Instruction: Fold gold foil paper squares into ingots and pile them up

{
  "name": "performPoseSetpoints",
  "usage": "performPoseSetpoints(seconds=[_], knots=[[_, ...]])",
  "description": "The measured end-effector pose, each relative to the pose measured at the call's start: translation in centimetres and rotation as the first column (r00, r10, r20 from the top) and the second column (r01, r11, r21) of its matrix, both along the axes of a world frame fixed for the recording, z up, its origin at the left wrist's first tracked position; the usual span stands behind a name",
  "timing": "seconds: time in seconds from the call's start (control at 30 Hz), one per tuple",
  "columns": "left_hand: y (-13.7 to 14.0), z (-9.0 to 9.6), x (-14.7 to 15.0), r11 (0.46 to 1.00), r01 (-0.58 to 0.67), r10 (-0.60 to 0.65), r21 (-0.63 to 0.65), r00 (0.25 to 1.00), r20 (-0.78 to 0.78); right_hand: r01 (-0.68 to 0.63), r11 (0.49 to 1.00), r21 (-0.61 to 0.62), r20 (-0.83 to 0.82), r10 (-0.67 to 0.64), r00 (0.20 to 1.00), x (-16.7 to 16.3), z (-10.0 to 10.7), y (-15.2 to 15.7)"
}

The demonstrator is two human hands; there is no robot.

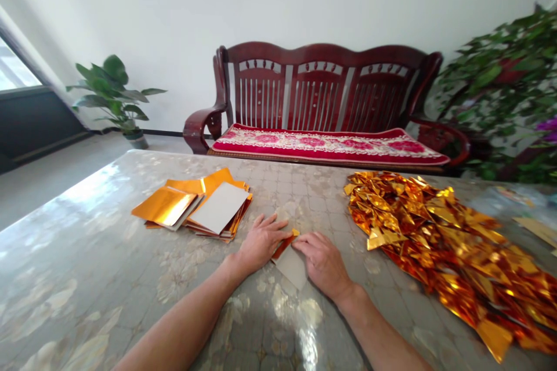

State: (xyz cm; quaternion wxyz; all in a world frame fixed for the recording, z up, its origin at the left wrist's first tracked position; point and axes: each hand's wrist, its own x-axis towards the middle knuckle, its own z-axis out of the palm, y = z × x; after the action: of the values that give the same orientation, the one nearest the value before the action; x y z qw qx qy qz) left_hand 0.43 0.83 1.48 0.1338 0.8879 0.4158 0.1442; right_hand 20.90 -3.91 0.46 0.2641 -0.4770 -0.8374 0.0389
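Sheet (pixel 292 269) lies on bench (pixel 130 278), front middle, between both hands. Heap (pixel 418 226) at right: loose folded foil pieces, so a good share looks done. Stack (pixel 221 206) at left: flat sheets, seemingly unfolded, so plenty left; sheet in hand looks barely started, one edge turned over. Left hand (pixel 263 242): palm down, fingers loosely spread over the fold, no grip seen. Right hand (pixel 325 264): fingers curled, fingertips at fold's far end, pinch or press can't tell. Fold (pixel 282 247) runs near-left to far-right; one corner points at wearer, sheet's long axis unclear, partly covered
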Motion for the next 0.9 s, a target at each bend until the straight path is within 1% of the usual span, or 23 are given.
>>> performPoseSetpoints(seconds=[0.13,0.23,0.3,0.37,0.4,0.43,0.47,0.53,0.57,0.6,0.73,0.83,0.9], knots=[[0.2,-0.2,0.0,1.0,0.008,-0.008,-0.001,1.0,0.013,0.0,1.0,0.011,0.038,0.0,0.999,0.0,0.0,0.1],[0.3,-0.6,0.0,1.0,-0.001,-0.001,0.029,0.998,0.058,0.006,1.0,0.013,0.115,-0.007,0.993,-0.2,-0.1,0.0],[0.2,-0.8,-0.2,0.994,-0.074,0.06,0.084,0.985,0.163,0.03,0.999,0.018,0.173,-0.033,0.984,-0.5,-0.1,-0.1],[-0.4,-0.6,-0.5,0.975,-0.167,0.117,0.149,0.947,0.3,0.072,0.997,0.034,0.222,-0.078,0.972,-0.9,0.0,-0.2],[-0.9,-0.4,-0.6,0.969,-0.171,0.101,0.178,0.934,0.344,0.097,0.994,0.042,0.244,-0.104,0.964,-1.0,0.1,-0.2],[-1.4,-0.2,-0.7,0.974,-0.119,0.044,0.195,0.935,0.351,0.123,0.991,0.048,0.265,-0.131,0.955,-1.2,0.1,-0.3],[-2.0,0.0,-0.6,0.98,-0.022,-0.044,0.197,0.946,0.322,0.149,0.988,0.051,0.284,-0.157,0.946,-1.3,0.2,-0.3],[-3.1,0.2,-0.2,0.96,0.211,-0.251,0.184,0.941,0.226,0.191,0.98,0.045,0.312,-0.196,0.93,-1.5,0.5,-0.4],[-3.6,0.2,0.1,0.952,0.255,-0.285,0.17,0.94,0.188,0.205,0.978,0.038,0.321,-0.206,0.925,-1.5,0.6,-0.5],[-4.0,0.1,0.5,0.956,0.244,-0.271,0.165,0.948,0.169,0.213,0.977,0.029,0.326,-0.211,0.922,-1.6,0.7,-0.5],[-4.5,-0.3,2.0,0.978,0.099,-0.11,0.183,0.993,0.052,0.226,0.974,-0.003,0.323,-0.213,0.922,-1.4,1.3,-0.8],[-4.3,-0.3,2.2,0.978,0.012,-0.002,0.206,0.999,-0.047,0.23,0.973,-0.026,0.303,-0.211,0.929,-1.1,1.8,-1.0],[-4.0,-0.2,1.9,0.976,-0.014,0.032,0.219,0.996,-0.081,0.218,0.975,-0.052,0.288,-0.194,0.938,-0.8,2.3,-1.1]])
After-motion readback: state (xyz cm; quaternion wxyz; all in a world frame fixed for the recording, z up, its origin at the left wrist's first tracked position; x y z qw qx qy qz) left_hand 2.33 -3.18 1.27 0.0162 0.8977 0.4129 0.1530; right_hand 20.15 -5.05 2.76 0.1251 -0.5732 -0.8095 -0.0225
